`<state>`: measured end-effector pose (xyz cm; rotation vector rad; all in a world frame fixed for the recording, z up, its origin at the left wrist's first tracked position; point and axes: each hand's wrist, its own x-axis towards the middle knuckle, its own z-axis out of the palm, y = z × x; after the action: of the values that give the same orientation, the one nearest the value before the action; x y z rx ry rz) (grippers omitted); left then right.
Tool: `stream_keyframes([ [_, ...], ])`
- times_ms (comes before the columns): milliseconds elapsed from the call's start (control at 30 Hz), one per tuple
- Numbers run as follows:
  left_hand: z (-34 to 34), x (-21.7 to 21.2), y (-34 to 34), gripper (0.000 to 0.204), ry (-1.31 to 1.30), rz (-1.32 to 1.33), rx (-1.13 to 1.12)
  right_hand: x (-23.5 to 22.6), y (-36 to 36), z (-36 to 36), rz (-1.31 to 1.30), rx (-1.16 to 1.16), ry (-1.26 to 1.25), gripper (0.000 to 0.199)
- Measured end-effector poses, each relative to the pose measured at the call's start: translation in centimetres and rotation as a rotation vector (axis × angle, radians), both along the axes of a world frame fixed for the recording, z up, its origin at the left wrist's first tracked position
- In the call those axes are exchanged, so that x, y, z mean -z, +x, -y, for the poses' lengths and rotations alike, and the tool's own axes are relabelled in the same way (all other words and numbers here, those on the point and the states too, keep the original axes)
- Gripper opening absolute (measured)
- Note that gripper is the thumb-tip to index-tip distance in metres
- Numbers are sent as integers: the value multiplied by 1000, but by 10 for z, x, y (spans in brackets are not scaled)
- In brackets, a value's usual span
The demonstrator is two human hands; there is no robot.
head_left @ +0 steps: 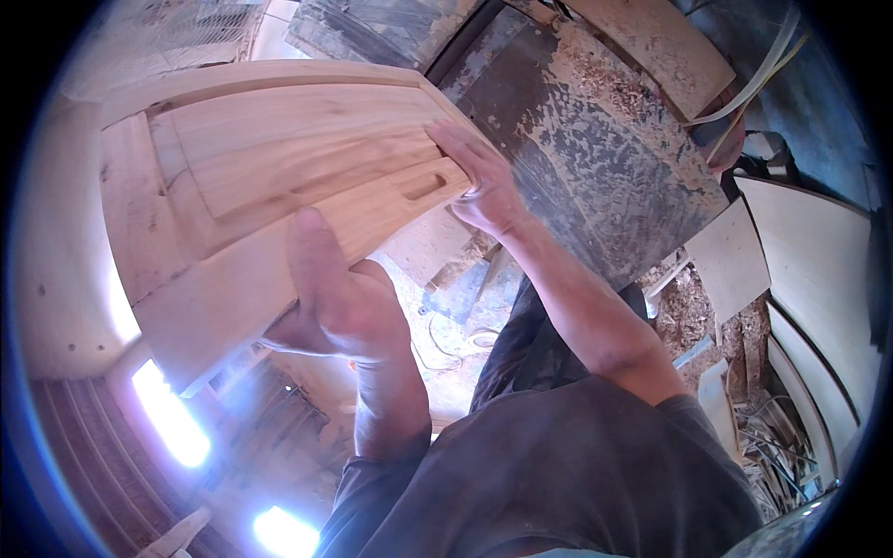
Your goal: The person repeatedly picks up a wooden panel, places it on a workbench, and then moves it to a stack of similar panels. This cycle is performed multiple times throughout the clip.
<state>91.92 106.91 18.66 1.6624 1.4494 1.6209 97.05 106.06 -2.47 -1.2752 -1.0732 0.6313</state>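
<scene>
Between my two hands I hold a pale wooden cabinet door [307, 139], lifted and tilted, with a raised panel inside its frame and an oblong slot cut near one end. My left hand [339, 298] grips the near long edge, its thumb lying on the face and its fingers passing underneath. At the right end, my right hand [479, 181] is closed round the corner beside the slot, fingers over the face. The undersides of both grips are hidden by the wood.
A dark machine table [595, 158] strewn with sawdust stands right of the door. Curved pale boards [809, 242] lean at the far right, above a heap of thin offcuts [777, 456]. Shavings [688, 307] cover the floor there. Bright light comes in at the lower left.
</scene>
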Motion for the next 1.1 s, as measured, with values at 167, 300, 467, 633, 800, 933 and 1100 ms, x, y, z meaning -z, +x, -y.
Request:
stream_keyframes([
  [167,-13,4,-10,43,91,-294,39,-1,-1,-10,-4,-7,-32,87],
  [300,-28,3,-12,41,97,-305,5,0,-5,-25,6,-14,-48,87],
  [467,-51,14,-45,44,87,-603,-46,4,-8,-45,-9,-15,-42,85],
  [633,-72,15,-35,23,89,-178,-5,4,-10,-63,1,9,9,77],
  [800,-85,11,-18,27,102,-54,-69,5,-11,-82,34,58,53,70],
  [933,-106,13,-45,43,150,-374,17,5,-15,-96,3,73,47,68],
  [1100,-128,4,-25,35,93,-69,-31,3,-21,-118,7,59,21,70],
])
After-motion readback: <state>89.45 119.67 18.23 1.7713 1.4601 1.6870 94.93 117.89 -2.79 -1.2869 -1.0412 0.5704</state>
